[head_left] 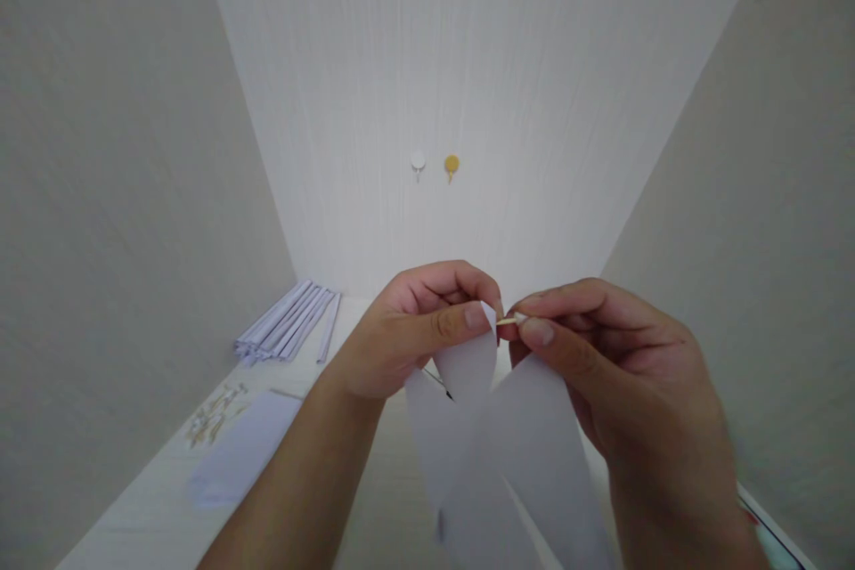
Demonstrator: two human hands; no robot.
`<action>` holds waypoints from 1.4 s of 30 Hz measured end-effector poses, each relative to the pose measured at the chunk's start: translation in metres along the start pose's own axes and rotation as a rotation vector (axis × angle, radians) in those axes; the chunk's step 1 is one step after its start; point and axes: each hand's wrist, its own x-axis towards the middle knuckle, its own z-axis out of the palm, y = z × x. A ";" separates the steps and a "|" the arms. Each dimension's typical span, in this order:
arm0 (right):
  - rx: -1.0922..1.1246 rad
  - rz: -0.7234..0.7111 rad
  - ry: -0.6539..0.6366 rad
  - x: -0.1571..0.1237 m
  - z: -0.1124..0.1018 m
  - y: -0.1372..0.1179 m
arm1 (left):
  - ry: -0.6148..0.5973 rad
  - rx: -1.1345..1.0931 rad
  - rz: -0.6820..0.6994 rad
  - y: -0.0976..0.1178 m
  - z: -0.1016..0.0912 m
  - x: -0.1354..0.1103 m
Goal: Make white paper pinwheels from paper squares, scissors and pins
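Note:
A white sheet of paper [468,436] with slits cut into it hangs below my hands, its flaps spread apart. My left hand [427,321] is closed, pinching a pointed corner of the sheet between thumb and fingers. Opposite it, my right hand [594,365] is also closed, with thumb and fingertips on a small thin yellowish pin [508,321] that has a pale end. The pin's other end meets the paper corner at my left fingertips; whether it passes through the paper is hidden. One flap of the sheet lies just under my right thumb.
On the tabletop [134,499] at left lie a bundle of white paper sticks [287,325], a pile of small yellowish pieces [215,414] and a stack of white paper [247,445]. White [418,161] and yellow [451,164] hooks are on the back wall. A flat dark-edged object [771,530] lies lower right.

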 end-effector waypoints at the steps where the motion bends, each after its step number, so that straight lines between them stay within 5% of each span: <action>1: -0.005 -0.008 0.002 0.000 0.000 0.000 | -0.008 0.004 0.015 -0.001 -0.001 0.001; 10: -0.219 -0.170 0.083 -0.001 0.002 -0.001 | 0.040 0.022 0.054 -0.003 -0.001 0.004; 25: -0.571 -0.309 0.212 -0.001 0.002 -0.001 | 0.313 0.313 0.143 0.003 0.012 0.008; 42: -0.593 -0.344 0.185 0.001 0.000 0.002 | 0.372 0.389 0.094 0.013 0.022 0.004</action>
